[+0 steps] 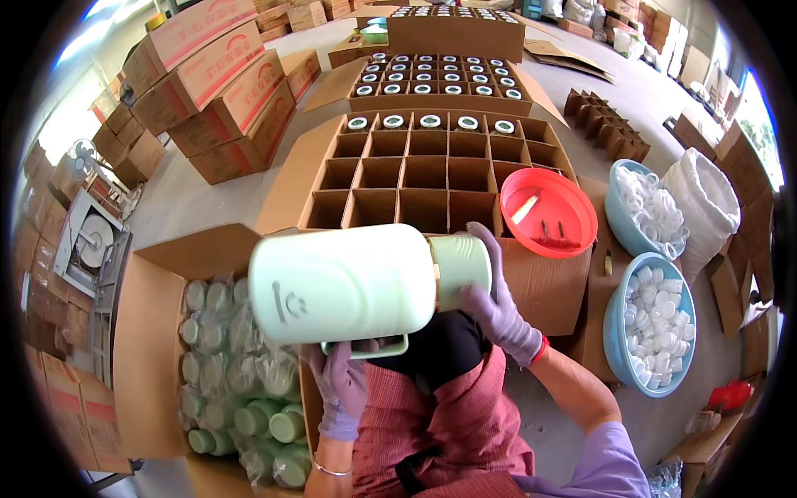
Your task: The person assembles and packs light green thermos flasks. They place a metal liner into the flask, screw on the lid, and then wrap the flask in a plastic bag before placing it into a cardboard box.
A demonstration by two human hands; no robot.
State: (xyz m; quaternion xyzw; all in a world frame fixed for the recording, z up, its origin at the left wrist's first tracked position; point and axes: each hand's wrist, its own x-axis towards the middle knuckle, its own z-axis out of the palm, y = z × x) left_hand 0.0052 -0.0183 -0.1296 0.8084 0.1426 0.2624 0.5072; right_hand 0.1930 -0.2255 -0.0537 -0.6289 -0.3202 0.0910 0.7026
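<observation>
A large pale green thermos flask [340,282] with a dark smiling mark lies sideways in front of me. My left hand [339,383], in a light purple glove, holds it from below at its handle [382,349]; the body hides some of those fingers. At the flask's right end is a green cup-shaped lid [465,264]. Round that lid my gloved right hand [502,307] is closed, thumb on the near side and fingers on the far side. A narrow, paler neck shows between lid and body.
Left of my knees, an open carton [154,357] holds several plastic-wrapped green flasks. Ahead stands a divided carton [286,187] with flasks in its back row. A red basin [548,187] sits on its right corner. Blue basins of white rings [652,203] and white caps [660,328] stand right.
</observation>
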